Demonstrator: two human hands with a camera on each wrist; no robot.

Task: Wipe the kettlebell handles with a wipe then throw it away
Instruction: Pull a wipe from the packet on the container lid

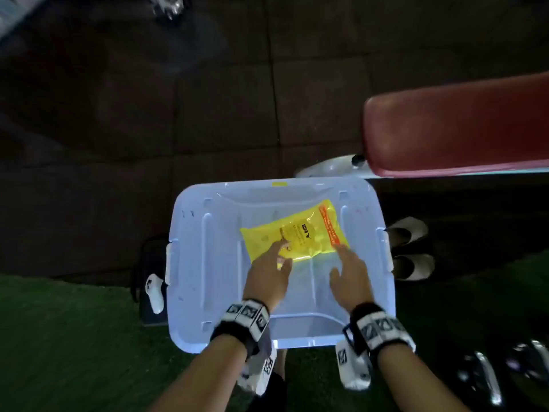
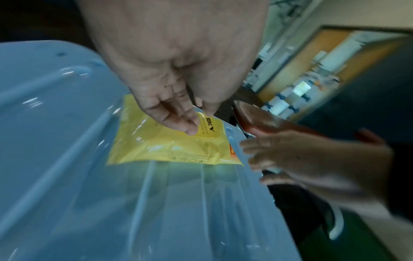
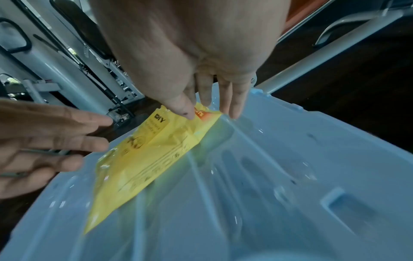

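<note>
A yellow wipes pack (image 1: 295, 230) with an orange strip lies flat on the lid of a pale blue plastic bin (image 1: 208, 263). My left hand (image 1: 269, 270) hovers over the pack's near left part, fingers extended and loosely spread, fingertips (image 2: 190, 129) just above the yellow film (image 2: 156, 146). My right hand (image 1: 352, 273) reaches the pack's near right corner by the orange strip, fingers straight; in the right wrist view its fingertips (image 3: 186, 113) hang at the pack's (image 3: 145, 159) edge. Neither hand holds anything. Dark kettlebells (image 1: 487, 379) with shiny handles sit at the lower right.
A red padded bench (image 1: 457, 135) juts in from the right above the bin. A pair of pale shoes (image 1: 411, 248) lies right of the bin. Dark rubber floor tiles lie beyond; green turf (image 1: 65, 337) lies near me. A black bag (image 1: 148, 281) sits left of the bin.
</note>
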